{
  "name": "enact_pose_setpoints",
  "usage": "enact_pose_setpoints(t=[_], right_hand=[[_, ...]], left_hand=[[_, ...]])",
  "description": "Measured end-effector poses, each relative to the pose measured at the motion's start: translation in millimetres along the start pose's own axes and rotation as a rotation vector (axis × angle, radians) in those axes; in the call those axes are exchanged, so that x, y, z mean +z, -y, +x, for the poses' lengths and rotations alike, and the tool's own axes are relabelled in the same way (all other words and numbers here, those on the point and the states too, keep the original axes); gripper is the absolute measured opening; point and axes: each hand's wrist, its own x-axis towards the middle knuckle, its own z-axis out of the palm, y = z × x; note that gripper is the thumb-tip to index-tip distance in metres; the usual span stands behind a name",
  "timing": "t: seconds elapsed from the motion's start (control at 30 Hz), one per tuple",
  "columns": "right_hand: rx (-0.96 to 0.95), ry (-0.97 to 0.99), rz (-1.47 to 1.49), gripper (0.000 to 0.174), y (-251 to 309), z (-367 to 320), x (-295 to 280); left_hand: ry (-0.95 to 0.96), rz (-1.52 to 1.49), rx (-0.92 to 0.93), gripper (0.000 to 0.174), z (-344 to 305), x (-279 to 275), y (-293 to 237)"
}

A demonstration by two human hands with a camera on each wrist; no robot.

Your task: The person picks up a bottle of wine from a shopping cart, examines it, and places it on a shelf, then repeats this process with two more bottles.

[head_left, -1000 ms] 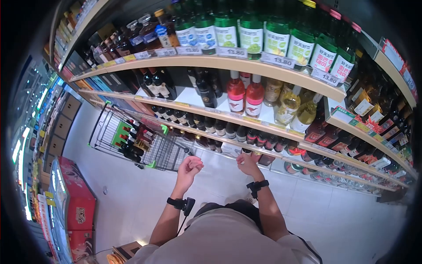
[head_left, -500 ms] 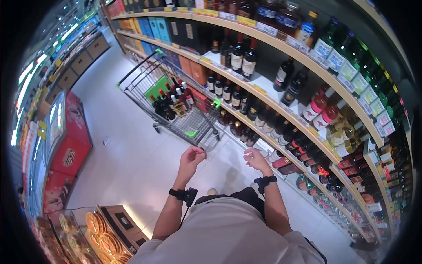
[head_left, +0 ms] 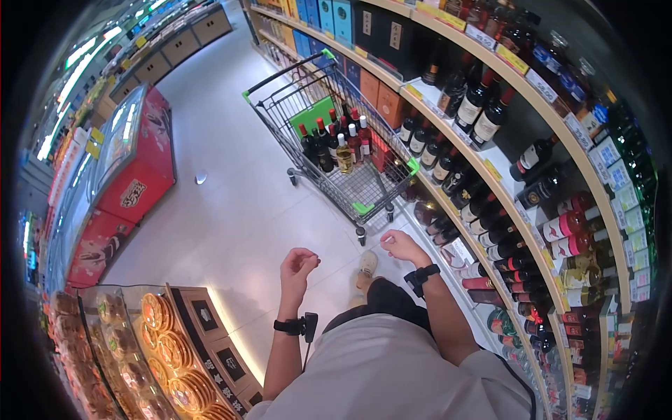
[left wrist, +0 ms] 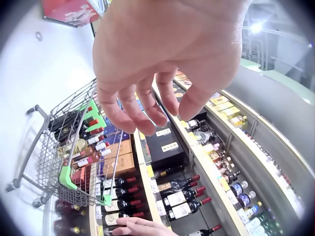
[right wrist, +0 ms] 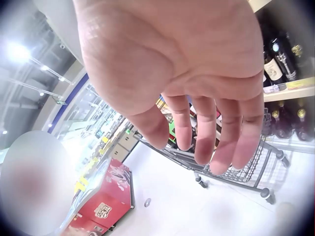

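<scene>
In the head view both hands hang in front of the body with nothing in them. The left hand (head_left: 298, 274) has loosely bent fingers; its wrist view shows the same hand (left wrist: 162, 64) with the fingers drooping and apart. The right hand (head_left: 404, 248) is held near the cart's end, not touching it, and its fingers (right wrist: 204, 132) hang relaxed in the right wrist view. A wire shopping cart (head_left: 371, 183) stands beyond the hands, with several wine bottles (head_left: 344, 155) upright inside against a green panel (head_left: 312, 119).
Shelves of bottles (head_left: 483, 115) curve along the right, with boxes (head_left: 378, 31) farther up. At the left stands a red freezer (head_left: 133, 189). A display of packaged round food (head_left: 173, 350) is at the lower left. One shoe (head_left: 367, 263) rests on the floor.
The head view has swung left, so the cart now appears nearer and more central and the shelves farther right. A foot has come into view. Both hands remain empty.
</scene>
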Motion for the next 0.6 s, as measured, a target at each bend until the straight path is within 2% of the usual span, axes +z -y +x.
enact_pose_setpoints(t=[0.23,0.37,0.47,0.6], right_hand=[[-0.041,0.055,0.020,0.030,26,102,1],[0.078,0.042,0.138,0.024,58,144,-22],[-0.030,-0.010,0.154,0.023,43,189,-30],[-0.028,-0.031,0.168,0.020,61,202,-50]], left_hand=[[-0.082,0.049,-0.006,0.011,63,-17,-18],[-0.035,0.109,-0.028,0.010,115,-18,-36],[-0.005,0.122,-0.027,0.009,152,-10,-49],[-0.003,0.172,0.005,0.007,194,-1,-51]])
